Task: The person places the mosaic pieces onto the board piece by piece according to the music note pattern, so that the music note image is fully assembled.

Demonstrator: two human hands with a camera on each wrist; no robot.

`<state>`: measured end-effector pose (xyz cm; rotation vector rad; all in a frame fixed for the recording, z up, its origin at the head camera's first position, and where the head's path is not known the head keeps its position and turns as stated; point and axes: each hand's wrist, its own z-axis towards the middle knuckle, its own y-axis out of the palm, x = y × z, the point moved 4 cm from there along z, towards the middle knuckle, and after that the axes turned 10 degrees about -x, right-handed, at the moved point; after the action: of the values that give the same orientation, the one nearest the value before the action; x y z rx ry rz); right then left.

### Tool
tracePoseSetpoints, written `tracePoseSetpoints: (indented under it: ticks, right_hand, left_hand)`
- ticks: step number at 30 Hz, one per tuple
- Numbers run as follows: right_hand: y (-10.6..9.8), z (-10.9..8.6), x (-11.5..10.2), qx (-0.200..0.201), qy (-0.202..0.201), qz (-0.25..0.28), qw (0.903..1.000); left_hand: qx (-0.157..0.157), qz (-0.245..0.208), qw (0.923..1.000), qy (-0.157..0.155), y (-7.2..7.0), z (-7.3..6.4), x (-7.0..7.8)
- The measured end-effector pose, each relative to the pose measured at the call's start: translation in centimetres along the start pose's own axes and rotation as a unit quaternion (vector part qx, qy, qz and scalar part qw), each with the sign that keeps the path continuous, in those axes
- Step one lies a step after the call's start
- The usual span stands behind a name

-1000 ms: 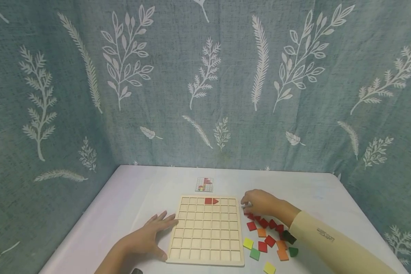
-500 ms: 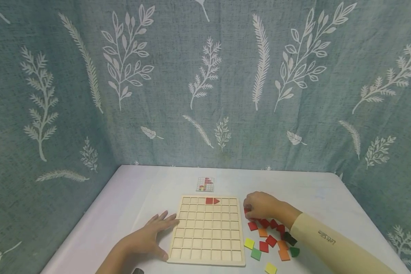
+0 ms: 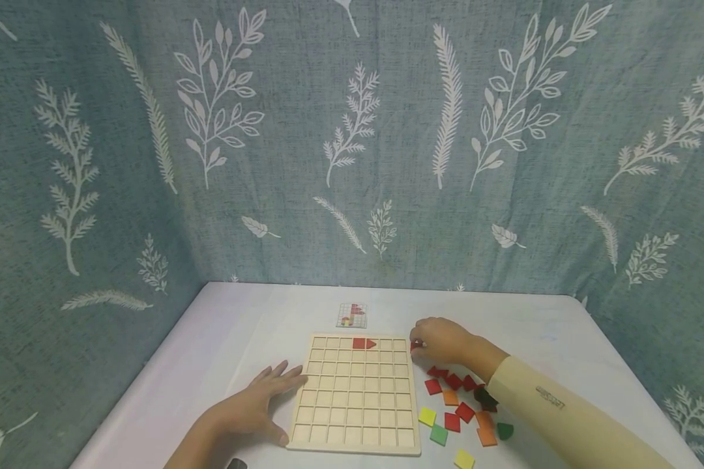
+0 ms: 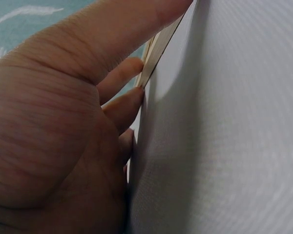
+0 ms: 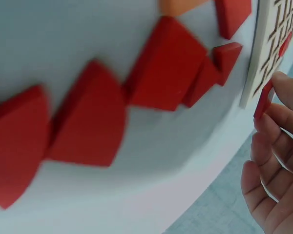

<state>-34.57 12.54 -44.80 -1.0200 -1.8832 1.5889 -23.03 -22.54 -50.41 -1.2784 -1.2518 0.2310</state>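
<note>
A wooden grid board (image 3: 354, 404) lies on the table. In its top row sit a red square tile (image 3: 358, 343) and a red triangle tile (image 3: 371, 344). My left hand (image 3: 252, 404) rests at the board's left edge, fingers spread; in the left wrist view the thumb (image 4: 132, 29) and fingertips meet that edge. Beyond the board's upper right corner, my right hand (image 3: 444, 342) pinches a red tile (image 5: 264, 99) between thumb and fingers, just off the surface. The fingers cover part of this tile, so its full shape is hidden.
Behind the board lies a small pattern card (image 3: 352, 315). Loose tiles spread right of the board: red pieces (image 3: 465, 412), orange tiles (image 3: 486, 436), yellow tiles (image 3: 427, 416), a green square (image 3: 439, 434) and a dark green piece (image 3: 504, 430). A dark object (image 3: 236, 464) shows at the front edge.
My right hand has taken up a red tile from the upper end of the pile and moved it up and slightly left towards the board's corner. The left hand stays in place.
</note>
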Motion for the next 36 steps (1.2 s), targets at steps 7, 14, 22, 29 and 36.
tracePoseSetpoints:
  ticks: [7, 14, 22, 29, 36]
  right_hand:
    - [0.0, 1.3, -1.7, -0.007, -0.054, -0.007, 0.9985]
    - [-0.4, 2.6, -3.7, -0.003, -0.088, -0.023, 0.9959]
    - [-0.4, 4.3, -5.9, -0.003, -0.105, -0.032, 0.9940]
    - [0.2, 5.5, -7.6, -0.001, -0.113, -0.043, 0.9927]
    - [0.0, 5.8, -8.7, 0.007, -0.104, -0.033, 0.9940]
  left_hand:
    - [0.000, 0.003, 1.0000, 0.004, 0.0, 0.1, -0.1]
    - [-0.004, -0.001, 0.9998, -0.017, 0.0, 0.0, -0.1]
    - [-0.003, -0.004, 1.0000, -0.005, -0.1, -0.1, 0.2]
    - [-0.006, -0.005, 1.0000, 0.001, -0.2, -0.1, 0.3]
    - [-0.007, 0.000, 1.0000, -0.006, -0.1, 0.0, -0.1]
